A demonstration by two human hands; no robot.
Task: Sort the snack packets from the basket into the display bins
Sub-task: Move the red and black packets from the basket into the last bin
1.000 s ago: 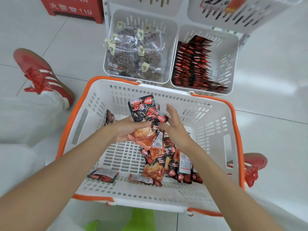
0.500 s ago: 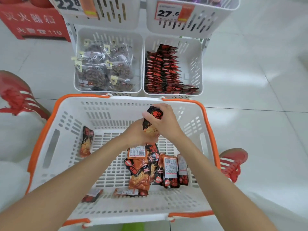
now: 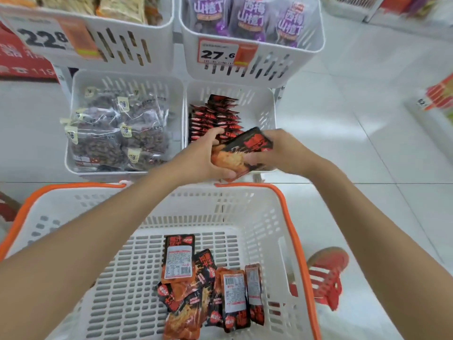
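Both hands hold a stack of red-and-black snack packets [image 3: 241,153] over the front edge of the lower right display bin [image 3: 263,111]. My left hand [image 3: 206,155] grips the stack from the left, my right hand [image 3: 282,150] from the right. Inside that bin stands a row of matching red-and-black packets [image 3: 215,116]. Below, the white basket with orange rim [image 3: 245,207] holds several more packets [image 3: 208,285] piled near its front right.
The lower left bin [image 3: 78,79] holds clear bags of dark nuts. Upper bins carry price tags, one [image 3: 257,67] with purple bags. A red shoe [image 3: 326,276] rests on the white tiled floor right of the basket.
Both hands lifted the gathered stack of packets out of the basket and carried it forward over the lower right bin. The view tilted up toward the shelves.
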